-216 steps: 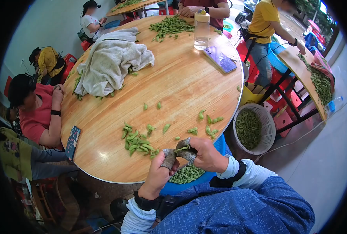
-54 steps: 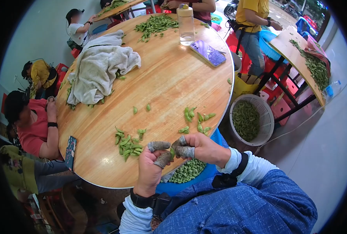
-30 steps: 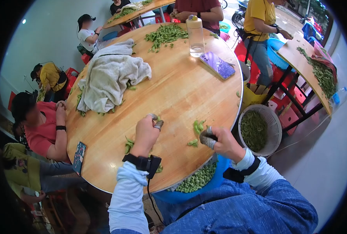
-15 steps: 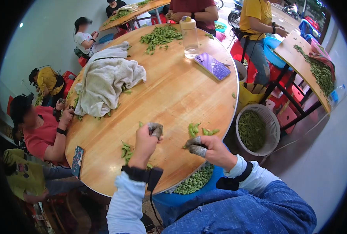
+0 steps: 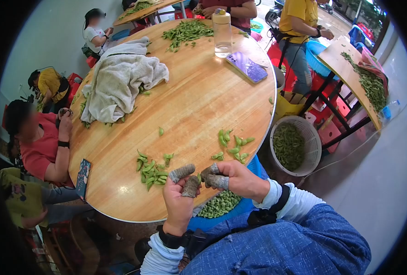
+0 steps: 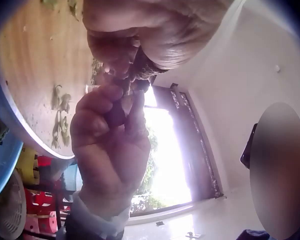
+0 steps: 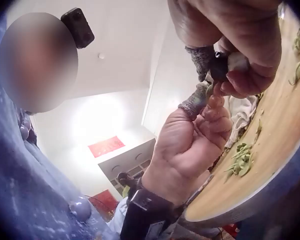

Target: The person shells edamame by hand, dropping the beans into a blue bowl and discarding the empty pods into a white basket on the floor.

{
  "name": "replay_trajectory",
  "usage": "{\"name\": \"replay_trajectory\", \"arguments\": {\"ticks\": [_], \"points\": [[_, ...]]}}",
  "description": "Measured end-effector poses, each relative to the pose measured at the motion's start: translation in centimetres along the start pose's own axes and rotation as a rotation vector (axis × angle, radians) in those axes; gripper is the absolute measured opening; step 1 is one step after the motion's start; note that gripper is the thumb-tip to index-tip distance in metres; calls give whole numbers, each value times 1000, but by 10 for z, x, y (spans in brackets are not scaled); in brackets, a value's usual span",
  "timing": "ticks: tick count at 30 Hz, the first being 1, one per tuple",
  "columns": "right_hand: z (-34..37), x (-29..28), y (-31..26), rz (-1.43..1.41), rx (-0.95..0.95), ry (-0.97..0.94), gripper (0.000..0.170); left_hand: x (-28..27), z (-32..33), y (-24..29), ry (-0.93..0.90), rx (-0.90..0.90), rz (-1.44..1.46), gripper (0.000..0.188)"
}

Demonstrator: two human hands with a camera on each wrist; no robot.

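Observation:
My left hand (image 5: 178,199) and right hand (image 5: 244,181) meet just above the table's near edge, with cloth wraps on thumbs and forefingers. Between thumb and forefinger the left hand pinches a green soybean pod (image 7: 210,90), mostly hidden by the fingers. The right hand's thumb and forefinger pinch at the pod's other end. A pile of pods (image 5: 151,172) lies left of the hands, a smaller group (image 5: 235,149) lies beyond the right hand, and a single pod (image 5: 161,131) lies farther out. Below the hands, shelled green beans (image 5: 219,204) fill a blue basin (image 5: 203,223).
The round wooden table (image 5: 189,105) carries a crumpled towel (image 5: 121,82), a water bottle (image 5: 222,36), a purple phone (image 5: 247,67) and a patterned dark phone-like item (image 5: 83,178). A white basket (image 5: 311,149) of pods stands at right. Several people sit or stand around.
Earlier the hands reached apart over the table; now they have come back together near its edge with a pod. One of the two loose pods in the middle has been picked up.

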State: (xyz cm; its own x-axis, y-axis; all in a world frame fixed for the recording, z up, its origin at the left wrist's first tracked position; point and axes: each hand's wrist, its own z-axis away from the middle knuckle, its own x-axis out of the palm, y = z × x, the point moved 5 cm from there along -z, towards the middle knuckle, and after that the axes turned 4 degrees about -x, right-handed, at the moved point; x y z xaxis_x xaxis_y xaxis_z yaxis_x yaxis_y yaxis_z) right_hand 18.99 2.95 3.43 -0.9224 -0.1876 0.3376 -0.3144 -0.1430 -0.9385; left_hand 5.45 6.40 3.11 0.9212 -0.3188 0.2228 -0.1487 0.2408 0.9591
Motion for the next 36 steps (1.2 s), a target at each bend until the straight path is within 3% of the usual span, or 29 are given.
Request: {"name": "replay_trajectory", "arguments": {"ticks": [10, 19, 36], "points": [[0, 8, 3, -9, 24, -26, 14, -4, 9, -1, -29, 113, -74, 31], [3, 7, 7, -40, 78, -18, 11, 2, 8, 12, -102, 145, -145, 20], [1, 3, 27, -36, 89, -31, 10, 2, 6, 2, -197, 21, -172, 22]]}}
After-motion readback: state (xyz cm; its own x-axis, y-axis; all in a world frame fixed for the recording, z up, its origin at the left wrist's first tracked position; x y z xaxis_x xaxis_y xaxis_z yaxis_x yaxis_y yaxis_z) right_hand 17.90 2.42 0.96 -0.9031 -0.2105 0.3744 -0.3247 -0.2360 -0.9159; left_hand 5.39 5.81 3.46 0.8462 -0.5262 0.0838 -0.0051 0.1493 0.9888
